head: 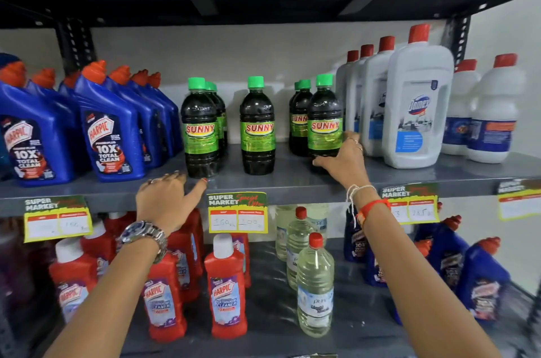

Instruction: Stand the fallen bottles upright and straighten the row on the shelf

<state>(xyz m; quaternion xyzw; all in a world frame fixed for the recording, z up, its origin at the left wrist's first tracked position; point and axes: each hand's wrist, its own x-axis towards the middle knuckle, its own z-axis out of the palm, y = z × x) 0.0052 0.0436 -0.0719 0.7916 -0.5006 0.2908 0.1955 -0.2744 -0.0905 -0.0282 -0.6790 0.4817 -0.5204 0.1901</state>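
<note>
So none of the SUNNY bottles look fallen at this point. Every dark green-capped one we can see on the middle shelf (292, 179) is standing up, which makes us think we're in the straightening part of the job, not the picking-up part.

Our right hand (342, 157) is wrapped loosely around the base of the right front SUNNY bottle (325, 117), fingers round its right side and thumb low at the front. It's touching the bottle, but we can't tell if that's a real grip or just a nudge. That bottle sits just beside the big white Domex bottle (417, 105) and has a couple more SUNNY bottles tucked behind it.

Our left hand (167, 201) is spread, palm down, at the shelf's front edge, fingertips right by the foot of the left front SUNNY bottle (200, 129). It isn't holding anything. That one stands next to the blue Harpic bottles (108, 129).

The middle SUNNY bottle (257, 126) stands alone between the two groups, with clear gaps either side.

Next move, as we read it: slide the right bottle along the shelf so its front lines up with the other two, maybe evening out those gaps. Keep the push low near the base, since these are tall and narrow and a shove up high could tip one into its neighbours.
</note>
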